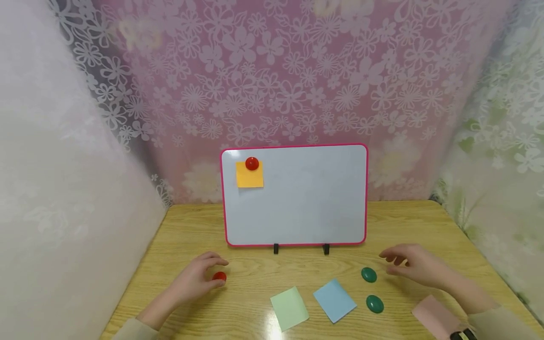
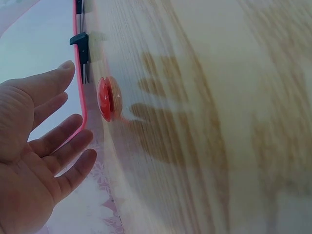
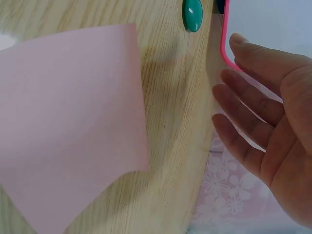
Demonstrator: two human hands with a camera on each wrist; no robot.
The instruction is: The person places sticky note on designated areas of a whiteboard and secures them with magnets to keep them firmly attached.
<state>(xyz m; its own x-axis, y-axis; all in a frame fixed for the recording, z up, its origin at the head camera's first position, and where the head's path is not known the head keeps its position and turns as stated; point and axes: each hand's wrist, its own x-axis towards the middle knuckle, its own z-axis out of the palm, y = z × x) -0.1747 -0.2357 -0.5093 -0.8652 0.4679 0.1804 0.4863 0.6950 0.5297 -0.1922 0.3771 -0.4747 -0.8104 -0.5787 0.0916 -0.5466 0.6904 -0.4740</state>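
My left hand point(image 1: 196, 279) hovers over the wood table beside a round red magnet point(image 1: 219, 276). In the left wrist view the magnet point(image 2: 104, 99) lies on the table, apart from the loosely bent fingers point(image 2: 73, 148). On the right, my right hand point(image 1: 418, 265) is held above the table with nothing in it, nearest to one of two green magnets point(image 1: 369, 275). The other green magnet point(image 1: 375, 304) lies just in front of it. A pink sticky note point(image 1: 435, 315) sits under the right forearm, and its curled sheet point(image 3: 73, 107) fills much of the right wrist view.
A pink-framed whiteboard point(image 1: 297, 198) stands at the back on black feet point(image 1: 326, 249). On its upper left, a red magnet point(image 1: 252, 163) holds an orange note point(image 1: 250, 177). Green point(image 1: 290, 309) and blue point(image 1: 335, 301) notes lie at the front. Floral curtains point(image 1: 289, 94) surround the table.
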